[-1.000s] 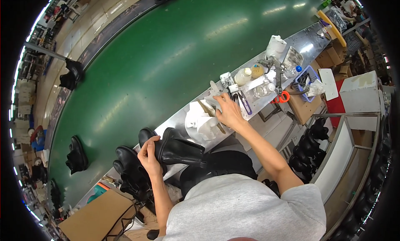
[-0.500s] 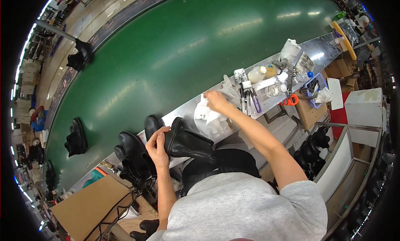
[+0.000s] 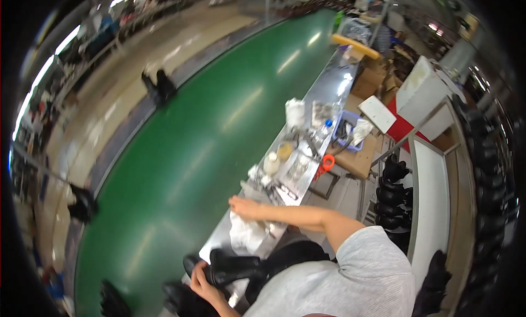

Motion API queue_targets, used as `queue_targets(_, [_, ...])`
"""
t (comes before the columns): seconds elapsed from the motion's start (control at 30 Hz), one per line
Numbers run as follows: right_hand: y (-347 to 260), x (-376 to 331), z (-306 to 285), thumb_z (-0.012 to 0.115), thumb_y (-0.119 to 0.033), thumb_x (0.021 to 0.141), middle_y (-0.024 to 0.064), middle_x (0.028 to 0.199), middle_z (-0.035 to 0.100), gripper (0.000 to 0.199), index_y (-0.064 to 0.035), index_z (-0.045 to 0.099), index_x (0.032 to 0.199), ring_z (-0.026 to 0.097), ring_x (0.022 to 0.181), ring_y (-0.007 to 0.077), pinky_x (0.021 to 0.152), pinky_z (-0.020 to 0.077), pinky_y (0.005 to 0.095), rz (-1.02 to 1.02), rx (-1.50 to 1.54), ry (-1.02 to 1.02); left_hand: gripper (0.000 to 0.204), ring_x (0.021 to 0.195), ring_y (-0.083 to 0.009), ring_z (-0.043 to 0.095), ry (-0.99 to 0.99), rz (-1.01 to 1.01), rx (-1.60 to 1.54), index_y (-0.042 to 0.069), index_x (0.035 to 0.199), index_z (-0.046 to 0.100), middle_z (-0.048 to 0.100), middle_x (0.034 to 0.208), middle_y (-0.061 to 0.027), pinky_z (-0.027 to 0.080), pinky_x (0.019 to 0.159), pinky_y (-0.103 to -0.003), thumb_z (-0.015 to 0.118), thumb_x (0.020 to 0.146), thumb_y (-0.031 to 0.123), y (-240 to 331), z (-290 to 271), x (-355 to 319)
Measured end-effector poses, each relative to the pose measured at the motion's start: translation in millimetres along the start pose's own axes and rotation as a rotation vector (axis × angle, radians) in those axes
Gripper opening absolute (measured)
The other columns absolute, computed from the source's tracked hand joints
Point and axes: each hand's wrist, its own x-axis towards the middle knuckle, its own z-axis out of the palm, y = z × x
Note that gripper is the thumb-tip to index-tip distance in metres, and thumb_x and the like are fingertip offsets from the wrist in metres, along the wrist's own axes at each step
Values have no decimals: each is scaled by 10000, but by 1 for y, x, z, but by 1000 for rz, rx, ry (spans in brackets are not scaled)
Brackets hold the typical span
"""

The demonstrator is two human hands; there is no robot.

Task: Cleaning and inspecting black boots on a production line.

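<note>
Left hand (image 3: pixel 201 278) fingers wrapped on black boot (image 3: pixel 235 264); right hand (image 3: pixel 245 207) flat, fingers spread on white cloth (image 3: pixel 246 235); blue bin (image 3: pixel 346 132) holds clutter.

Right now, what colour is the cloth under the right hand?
White; the cloth lies crumpled under the right hand, clearest in the head view.

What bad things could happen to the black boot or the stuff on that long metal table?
The left hand alone grips the black boot, which partly sticks out past the metal table edge, so it might slip and fall. The right hand reaches to the white cloth, close beside the small bottles and tools; a careless sweep could knock one over, perhaps onto the green belt.
</note>
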Motion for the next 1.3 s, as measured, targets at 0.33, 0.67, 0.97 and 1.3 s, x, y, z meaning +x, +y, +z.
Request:
queue_targets(0.33, [-26, 8, -46, 510, -72, 750, 186, 895, 526, 287, 10, 473, 1023, 541, 904, 357, 792, 433, 464, -70, 91, -136, 297, 724, -161, 542, -24, -31, -51, -66, 762, 625, 611, 755, -86, 416, 719, -282, 469, 866, 165, -12, 10, -1])
queue_targets(0.67, [-66, -46, -144, 618, -113, 668, 90, 831, 559, 110, -53, 639, 758, 555, 878, 258, 661, 511, 313, -178, -130, 174, 257, 820, -142, 541, -98, -61, -21, -65, 858, 636, 635, 861, -72, 397, 800, -268, 500, 880, 151, -1, 16, 3])
queue_targets(0.97, [-41, -85, -165, 722, -223, 767, 29, 771, 644, 283, 39, 658, 853, 568, 633, 76, 543, 461, 248, 712, 1254, 56, 261, 795, -123, 545, -72, -126, -91, -64, 871, 652, 639, 855, -75, 395, 776, -238, 498, 880, 146, -3, 17, 7])
queue_targets(1.3, [-77, -127, -189, 650, 24, 596, 83, 763, 579, 168, -1, 583, 748, 570, 757, 233, 679, 438, 324, 400, 150, -173, 252, 815, -147, 566, -165, -161, -259, -82, 876, 643, 648, 897, -114, 409, 798, -255, 495, 855, 121, -6, 59, -1])
